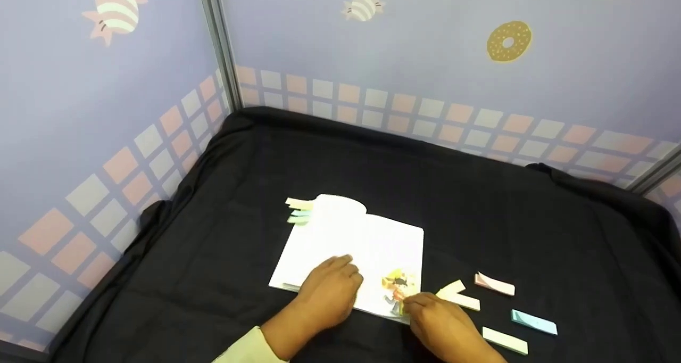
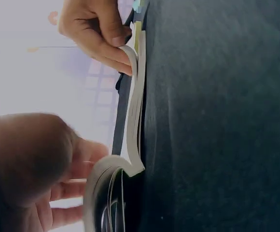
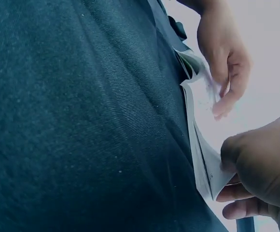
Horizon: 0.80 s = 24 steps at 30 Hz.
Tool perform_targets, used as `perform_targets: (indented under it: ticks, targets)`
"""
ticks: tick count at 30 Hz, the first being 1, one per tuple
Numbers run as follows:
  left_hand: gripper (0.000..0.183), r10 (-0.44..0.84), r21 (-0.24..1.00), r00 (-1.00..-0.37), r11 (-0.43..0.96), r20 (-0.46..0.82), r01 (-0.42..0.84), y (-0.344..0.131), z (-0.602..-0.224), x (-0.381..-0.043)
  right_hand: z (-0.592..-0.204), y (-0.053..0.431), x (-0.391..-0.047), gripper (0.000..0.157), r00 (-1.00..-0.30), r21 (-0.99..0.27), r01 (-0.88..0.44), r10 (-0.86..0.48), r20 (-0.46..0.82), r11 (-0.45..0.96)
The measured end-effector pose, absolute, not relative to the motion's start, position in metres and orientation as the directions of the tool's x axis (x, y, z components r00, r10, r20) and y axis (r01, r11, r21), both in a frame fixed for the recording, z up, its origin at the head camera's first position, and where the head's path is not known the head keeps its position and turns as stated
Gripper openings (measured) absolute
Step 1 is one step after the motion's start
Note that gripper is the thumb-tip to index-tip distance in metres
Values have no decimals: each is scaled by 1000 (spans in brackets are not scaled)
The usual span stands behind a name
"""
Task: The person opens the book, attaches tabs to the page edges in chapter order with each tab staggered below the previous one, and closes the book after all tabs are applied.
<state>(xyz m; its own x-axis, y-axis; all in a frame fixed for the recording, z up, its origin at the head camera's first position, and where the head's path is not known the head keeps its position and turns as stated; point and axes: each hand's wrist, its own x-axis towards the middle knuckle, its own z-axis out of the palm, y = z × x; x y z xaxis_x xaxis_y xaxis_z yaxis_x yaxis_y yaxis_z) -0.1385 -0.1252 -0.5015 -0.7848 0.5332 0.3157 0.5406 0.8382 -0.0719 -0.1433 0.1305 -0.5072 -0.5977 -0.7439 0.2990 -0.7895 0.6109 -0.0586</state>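
An open book (image 1: 393,240) lies on the black cloth, its left-hand pages bulging upward and a colourful cartoon figure printed low on the right page. My left hand (image 1: 331,288) rests on the left page near the spine, fingers loosely bent and touching the paper. At the lower right corner, my right hand (image 1: 444,323) pinches several pages; in the right wrist view the thumb (image 3: 230,153) lies on top with fingers beneath. Sticky tabs (image 1: 299,212) in yellow, blue and green stick out from the left-hand pages. Just beyond the right hand lie yellow sticky-tab pads (image 1: 462,299).
Farther right on the black cloth (image 1: 213,299) are a pink tab pad (image 1: 495,284), a blue tab pad (image 1: 533,322) and a pale green tab pad (image 1: 504,341). Patterned wall panels (image 1: 415,49) stand behind and to the left.
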Motion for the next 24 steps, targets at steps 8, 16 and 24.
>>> perform_targets:
  ticks: [8,16,24]
  targets:
    - [48,500,-61,-806,859,318,509,-122,-507,-139,-501,130,-146,9,-501,-59,-826,-684,530,560]
    - [63,345,19,-753,903,560,428,-122,-510,-142,-501,132,-144,69,-565,-41,-741,-588,578,671]
    - [69,268,-51,-704,948,658,313,-128,-503,-141,-508,134,-143,23,-531,20,-792,-705,470,610]
